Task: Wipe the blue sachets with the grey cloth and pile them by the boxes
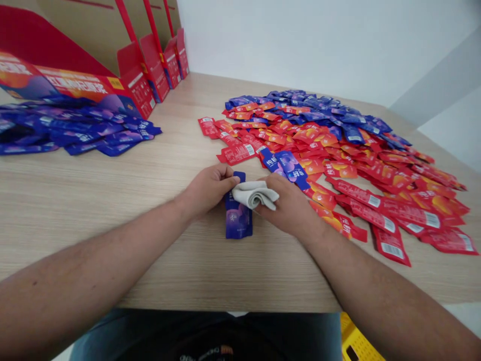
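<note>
Bare forearms were stretched across the pale wooden worktop [112,210]. A wide spread of red and blue sachets [376,165] was laid to the right, cardboard boxes [145,85] and a blue heap [75,133] to the far left. At centre a blue pouch [238,223] was laid flat, its top pinched in the left hand [206,193] grip; a folded grey cloth [253,194], clutched in the right hand [291,208] grip, was pressed on it.

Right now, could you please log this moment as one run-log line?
left hand holds blue foil sachet | right hand holds folded grey cloth on it
</note>
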`<state>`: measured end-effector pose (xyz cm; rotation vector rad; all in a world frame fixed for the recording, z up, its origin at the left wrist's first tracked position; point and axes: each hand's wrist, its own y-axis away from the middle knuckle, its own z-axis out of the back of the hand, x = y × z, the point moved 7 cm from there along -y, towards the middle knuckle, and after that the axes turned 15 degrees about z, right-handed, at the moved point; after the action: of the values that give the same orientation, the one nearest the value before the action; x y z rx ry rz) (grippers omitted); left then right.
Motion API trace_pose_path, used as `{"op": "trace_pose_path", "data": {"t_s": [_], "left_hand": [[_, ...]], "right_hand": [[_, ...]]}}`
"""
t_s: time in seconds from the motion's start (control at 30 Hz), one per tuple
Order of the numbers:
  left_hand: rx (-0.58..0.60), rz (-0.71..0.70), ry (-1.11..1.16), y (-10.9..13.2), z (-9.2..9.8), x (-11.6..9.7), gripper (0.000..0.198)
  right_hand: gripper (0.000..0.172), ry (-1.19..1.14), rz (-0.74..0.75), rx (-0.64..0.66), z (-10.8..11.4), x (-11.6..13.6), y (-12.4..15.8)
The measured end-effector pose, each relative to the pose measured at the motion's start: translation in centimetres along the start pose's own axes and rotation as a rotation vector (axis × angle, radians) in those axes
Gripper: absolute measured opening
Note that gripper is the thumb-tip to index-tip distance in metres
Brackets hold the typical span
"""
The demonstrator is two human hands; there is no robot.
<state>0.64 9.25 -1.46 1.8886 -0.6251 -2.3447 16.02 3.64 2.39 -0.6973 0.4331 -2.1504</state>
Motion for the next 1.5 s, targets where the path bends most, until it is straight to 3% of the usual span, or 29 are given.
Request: {"op": "trace_pose_path", "data": {"t_s": [0.17,0.3,0.47,0.6,0.77,0.97,1.03,1.17,1.3,1.37,1.5], "left_hand": [[0.023,-0.012,-0.024,0.3,-0.3,-0.4,0.02],[0.028,0.036,0.062,0.3,-0.3,0.0,0.021],[0.053,0.006,0.069,0.4,-0.5,-0.1,0.019],[0.049,0.061,0.119,0.3,-0.5,0.1,0.02],[0.049,0.021,0.089,0.4,-0.6,-0.1,0.02],[0.027,0.055,0.202,0.1,-0.5,0.3,0.021],[-0.015,0.047,0.227,0.1,-0.3,0.3,0.02],[-0.08,0.061,0.286,0.0,0.2,0.4,0.019],[-0.068,0.051,0.323,-0.3,0.4,0.3,0.021],[-0.032,0.062,0.389,-0.4,0.4,0.3,0.022],[0.043,0.032,0.531,-0.3,0.6,-0.4,0.019]], "right_hand": [[0.02,-0.116,0.073,0.098,-0.7,0.7,-0.2],[0.018,-0.012,-0.03,0.041,0.0,-0.3,-0.2],[0.021,-0.111,0.046,0.087,-0.3,0.2,-0.2],[0.02,-0.007,-0.028,0.032,0.3,-0.3,-0.2],[0.018,-0.063,0.04,0.088,-0.3,0.3,-0.3],[0.017,0.046,-0.053,0.026,0.2,-1.0,-0.1],[0.02,-0.023,0.008,0.074,-0.3,0.2,-0.2],[0.019,-0.177,0.139,0.293,-2.3,3.4,0.0],[0.019,-0.196,0.128,0.38,-2.5,3.6,0.1],[0.019,-0.199,0.101,0.328,-1.7,2.6,0.0],[0.024,-0.334,-0.127,-0.011,0.7,-0.9,0.0]]}}
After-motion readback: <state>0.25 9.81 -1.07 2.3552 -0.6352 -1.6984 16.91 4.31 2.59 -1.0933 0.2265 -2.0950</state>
